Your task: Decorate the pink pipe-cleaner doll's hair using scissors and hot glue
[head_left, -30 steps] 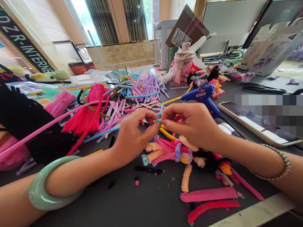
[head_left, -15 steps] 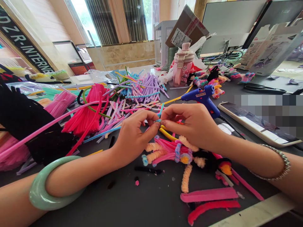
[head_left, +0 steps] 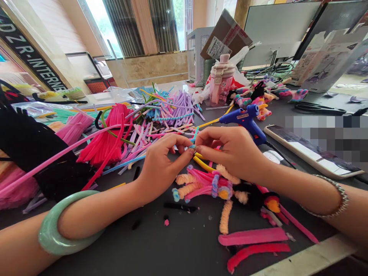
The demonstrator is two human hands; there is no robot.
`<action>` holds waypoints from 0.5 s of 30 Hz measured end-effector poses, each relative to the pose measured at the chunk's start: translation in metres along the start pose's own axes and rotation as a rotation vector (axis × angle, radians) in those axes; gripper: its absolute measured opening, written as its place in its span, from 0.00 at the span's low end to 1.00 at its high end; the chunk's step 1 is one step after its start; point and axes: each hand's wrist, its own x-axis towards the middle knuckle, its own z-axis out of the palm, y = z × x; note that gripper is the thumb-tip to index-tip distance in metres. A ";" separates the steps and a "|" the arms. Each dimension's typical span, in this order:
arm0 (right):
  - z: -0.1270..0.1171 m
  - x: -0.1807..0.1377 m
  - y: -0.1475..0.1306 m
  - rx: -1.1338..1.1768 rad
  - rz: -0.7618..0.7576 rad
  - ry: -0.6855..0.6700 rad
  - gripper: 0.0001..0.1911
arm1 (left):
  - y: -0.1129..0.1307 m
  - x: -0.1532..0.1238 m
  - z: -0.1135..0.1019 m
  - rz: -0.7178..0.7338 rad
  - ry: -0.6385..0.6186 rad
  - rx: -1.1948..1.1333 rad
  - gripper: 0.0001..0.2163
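Note:
Between the fingertips of both hands is a short light-blue pipe cleaner (head_left: 196, 135), its free end pointing up. My left hand (head_left: 168, 155) pinches it from the left with thumb and forefinger. From the right, my right hand (head_left: 230, 147) pinches the same piece; the fingers partly hide it. Just below the hands lies a pipe-cleaner doll (head_left: 208, 184) with a pink dress, peach limbs and black hair. Yellow pipe cleaners (head_left: 203, 163) lie under the right fingers. Nearer the front are a flat pink strip (head_left: 254, 236) and a red strip (head_left: 258, 253).
Bundles of pink-red pipe cleaners (head_left: 110, 136) and purple ones (head_left: 179, 105) fill the back left, beside black ones (head_left: 34, 142). A blue glue gun (head_left: 243, 119), a phone (head_left: 310, 151), a pink bottle (head_left: 221, 82) and scissors (head_left: 319, 108) lie or stand beyond my right hand.
Both hands keep nearly the same pinch on the light-blue pipe cleaner. The view has shifted very slightly; nothing else has visibly moved.

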 end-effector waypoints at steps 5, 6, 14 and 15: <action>0.000 0.001 0.000 -0.003 0.012 0.000 0.05 | 0.000 0.000 0.000 -0.010 0.012 -0.036 0.04; 0.000 0.001 0.000 0.002 0.021 -0.002 0.05 | 0.000 0.000 0.001 -0.010 0.017 -0.037 0.05; 0.000 0.001 0.002 0.064 0.053 -0.025 0.05 | -0.001 0.000 0.001 0.001 0.006 -0.029 0.03; 0.001 0.001 0.002 0.062 0.046 -0.026 0.05 | -0.001 0.000 0.001 -0.001 0.002 -0.027 0.03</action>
